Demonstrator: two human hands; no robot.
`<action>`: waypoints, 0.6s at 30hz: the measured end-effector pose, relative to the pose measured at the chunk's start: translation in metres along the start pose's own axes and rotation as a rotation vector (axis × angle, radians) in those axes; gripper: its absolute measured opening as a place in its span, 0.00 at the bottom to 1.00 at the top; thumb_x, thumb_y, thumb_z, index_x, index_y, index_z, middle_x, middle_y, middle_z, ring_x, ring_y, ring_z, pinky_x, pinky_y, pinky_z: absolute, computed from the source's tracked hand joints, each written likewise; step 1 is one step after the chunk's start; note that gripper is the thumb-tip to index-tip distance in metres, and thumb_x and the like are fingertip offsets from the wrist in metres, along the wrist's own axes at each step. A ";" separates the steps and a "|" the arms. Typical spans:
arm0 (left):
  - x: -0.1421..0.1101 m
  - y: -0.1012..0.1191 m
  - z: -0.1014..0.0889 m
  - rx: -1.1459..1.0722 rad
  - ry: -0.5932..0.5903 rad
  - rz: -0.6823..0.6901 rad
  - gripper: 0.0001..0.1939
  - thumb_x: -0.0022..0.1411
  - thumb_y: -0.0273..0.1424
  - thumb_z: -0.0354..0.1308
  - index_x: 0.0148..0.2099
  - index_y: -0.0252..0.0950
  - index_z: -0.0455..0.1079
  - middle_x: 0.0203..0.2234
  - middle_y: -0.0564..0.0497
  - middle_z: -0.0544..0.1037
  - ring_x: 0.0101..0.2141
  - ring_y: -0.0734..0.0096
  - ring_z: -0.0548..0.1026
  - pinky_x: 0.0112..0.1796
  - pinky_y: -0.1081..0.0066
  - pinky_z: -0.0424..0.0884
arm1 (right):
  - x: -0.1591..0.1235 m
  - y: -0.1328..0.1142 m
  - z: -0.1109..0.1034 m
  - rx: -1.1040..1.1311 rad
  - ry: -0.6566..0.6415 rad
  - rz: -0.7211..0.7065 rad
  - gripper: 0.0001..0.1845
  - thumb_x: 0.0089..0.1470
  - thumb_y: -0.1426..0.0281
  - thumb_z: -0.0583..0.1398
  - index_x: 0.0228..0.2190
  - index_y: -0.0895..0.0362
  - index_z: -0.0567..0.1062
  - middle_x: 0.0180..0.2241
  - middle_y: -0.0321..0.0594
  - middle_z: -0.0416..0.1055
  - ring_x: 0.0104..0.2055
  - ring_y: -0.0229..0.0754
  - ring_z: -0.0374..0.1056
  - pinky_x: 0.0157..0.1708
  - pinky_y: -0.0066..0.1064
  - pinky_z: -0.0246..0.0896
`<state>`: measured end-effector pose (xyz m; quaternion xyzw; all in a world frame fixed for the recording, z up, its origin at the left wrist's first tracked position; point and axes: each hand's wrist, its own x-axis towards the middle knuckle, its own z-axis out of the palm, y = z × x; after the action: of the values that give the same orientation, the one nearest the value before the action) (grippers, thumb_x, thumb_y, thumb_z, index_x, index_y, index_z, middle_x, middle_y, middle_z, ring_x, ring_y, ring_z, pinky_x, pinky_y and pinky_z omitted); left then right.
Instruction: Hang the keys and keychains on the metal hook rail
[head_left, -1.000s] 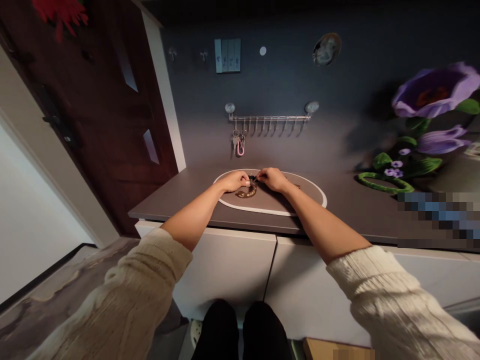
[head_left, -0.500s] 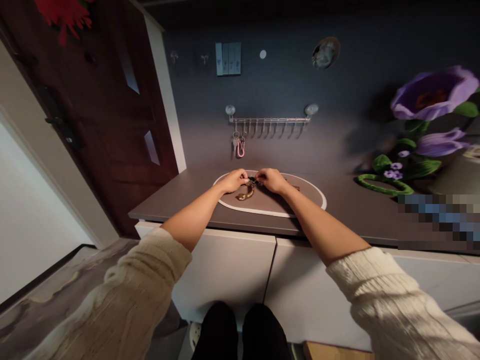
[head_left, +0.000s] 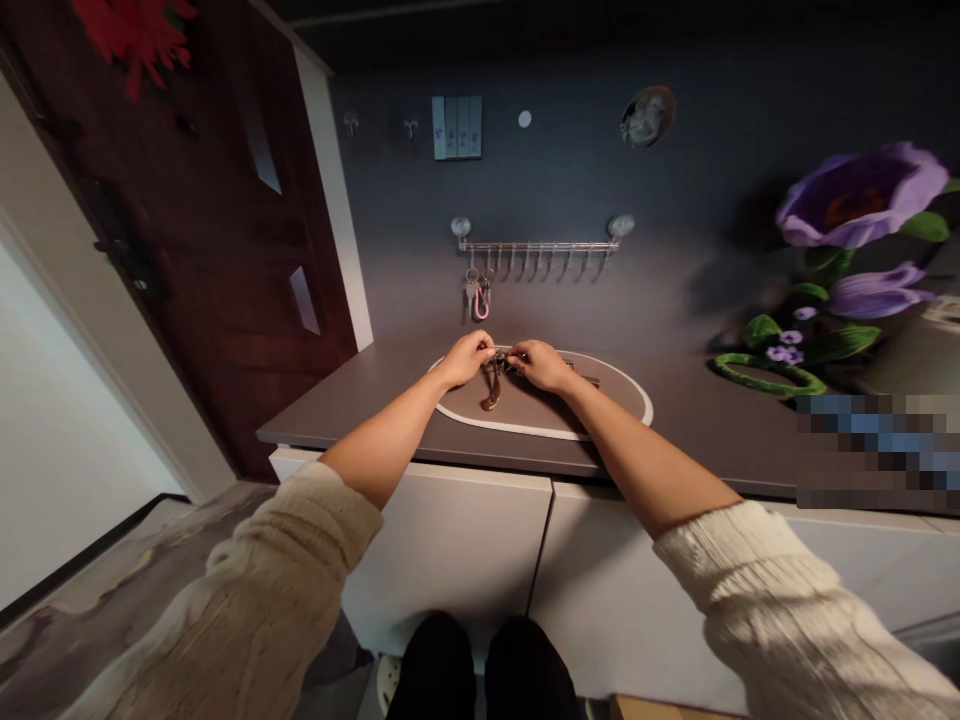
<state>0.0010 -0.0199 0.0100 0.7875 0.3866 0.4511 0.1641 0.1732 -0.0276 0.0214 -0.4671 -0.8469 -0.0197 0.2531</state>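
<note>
Both hands meet over an oval brown mat with a white rim. My left hand is closed in a pinch on a small metal ring, which looks like part of a keychain. A brown strap with a gold-coloured end hangs from it toward the mat. My right hand pinches the same small bunch from the other side, just right of the left fingertips. Its dark parts between the fingers are too small to make out. Other thin brown pieces lie on the mat behind my right wrist.
On the wall, a clear hook rail carries keys with a pink carabiner. Purple felt flowers and a green loop stand at right on the dark counter. White cabinet doors are below; a dark red door is at left.
The strap swung from a curve pointing left to hanging nearly straight down. The metal ring shows more plainly between my fingertips. My hands stay close together, and the view has tilted slightly.
</note>
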 end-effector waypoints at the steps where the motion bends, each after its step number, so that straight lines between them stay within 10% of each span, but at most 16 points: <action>1: 0.000 0.000 0.000 -0.005 0.013 0.006 0.02 0.54 0.24 0.51 0.29 0.34 0.62 0.24 0.56 0.67 0.27 0.76 0.64 0.33 0.74 0.61 | 0.000 0.000 0.000 -0.006 0.010 -0.011 0.12 0.53 0.69 0.54 0.34 0.61 0.76 0.34 0.46 0.73 0.34 0.39 0.65 0.35 0.27 0.53; 18: 0.004 0.011 -0.003 -0.042 0.220 0.041 0.03 0.55 0.24 0.51 0.29 0.35 0.60 0.26 0.55 0.68 0.30 0.75 0.65 0.37 0.73 0.62 | 0.002 -0.006 0.007 0.801 0.106 0.175 0.13 0.44 0.61 0.59 0.25 0.60 0.70 0.25 0.37 0.69 0.27 0.34 0.60 0.33 0.28 0.56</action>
<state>0.0046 -0.0244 0.0201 0.7373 0.3764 0.5462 0.1276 0.1650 -0.0276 0.0177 -0.4005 -0.7305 0.3090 0.4589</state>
